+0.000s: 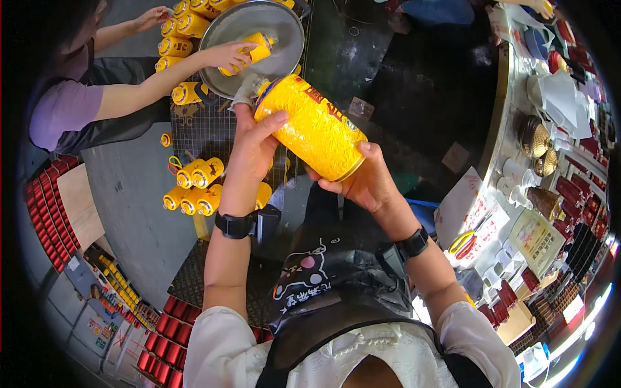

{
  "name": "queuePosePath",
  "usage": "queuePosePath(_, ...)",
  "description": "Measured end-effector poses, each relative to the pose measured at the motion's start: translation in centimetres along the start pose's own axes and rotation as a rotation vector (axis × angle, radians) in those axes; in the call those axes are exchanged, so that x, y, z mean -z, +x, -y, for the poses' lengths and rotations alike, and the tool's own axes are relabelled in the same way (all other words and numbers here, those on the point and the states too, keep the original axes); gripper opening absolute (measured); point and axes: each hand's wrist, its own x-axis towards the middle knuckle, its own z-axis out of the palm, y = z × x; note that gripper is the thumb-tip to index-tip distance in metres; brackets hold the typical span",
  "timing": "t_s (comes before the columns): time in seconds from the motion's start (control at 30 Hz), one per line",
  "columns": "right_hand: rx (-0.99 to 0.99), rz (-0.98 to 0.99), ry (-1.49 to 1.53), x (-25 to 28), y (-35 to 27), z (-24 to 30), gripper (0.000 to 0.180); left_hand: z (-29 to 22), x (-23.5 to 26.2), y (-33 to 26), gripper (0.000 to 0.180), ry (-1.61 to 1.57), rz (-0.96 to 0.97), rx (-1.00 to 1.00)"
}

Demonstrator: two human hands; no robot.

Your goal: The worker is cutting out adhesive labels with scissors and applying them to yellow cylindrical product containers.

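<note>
A large yellow bottle (309, 129) with a wrinkled, glossy surface and dark red print lies tilted between my hands, its neck toward the upper left. My left hand (257, 137) grips it near the shoulder, thumb along its side. Something white covers fingertips of that hand by the neck. Around the base at the lower right, my right hand (370, 182) holds the same bottle, its thumb on the bottom edge. Just beyond is a round metal basin (284, 26), where a co-worker's hand (228, 58) holds another yellow bottle (261, 48).
Several yellow bottles (174, 46) crowd the basin's left side. More small yellow bottles (207, 171) stand on the dark gridded table (213, 126). On the right, a cluttered bench (495, 139) bears papers, yellow-handled scissors (463, 246) and golden lids (546, 161). Red cylinders (169, 343) stand in rows lower left.
</note>
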Motion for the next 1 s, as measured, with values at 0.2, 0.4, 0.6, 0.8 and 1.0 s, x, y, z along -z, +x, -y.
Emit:
queuePosePath(0.2, -0.112, -0.019, 0.365, 0.1, 0.6, -1.3, 0.077, 1.7, -0.3, -0.2, 0.077, -0.173, -0.009, 0.051)
queuePosePath(0.4, 0.070, -0.035, 0.108, -0.9, 0.9, -2.4, 0.074, 5.8, -2.0, -3.5, 0.070, 0.058, -0.127, 0.109)
queuePosePath(0.6, 0.046, -0.045, -0.291, 1.0, 1.5, -3.1, 0.070, 4.3, 0.7, 1.5, 0.064, -0.033, -0.117, 0.176)
queuePosePath(0.8, 0.046, -0.210, -0.394, 3.8, -1.4, -3.2, 0.071, 0.1, 4.7, 7.0, 0.069, 0.231, -0.013, 0.244)
queuePosePath(1.0, 0.029, -0.350, -0.404, 6.8, -3.2, -2.8, 0.056, -0.7, 3.5, 7.5, 0.081, 0.626, 0.051, 0.023)
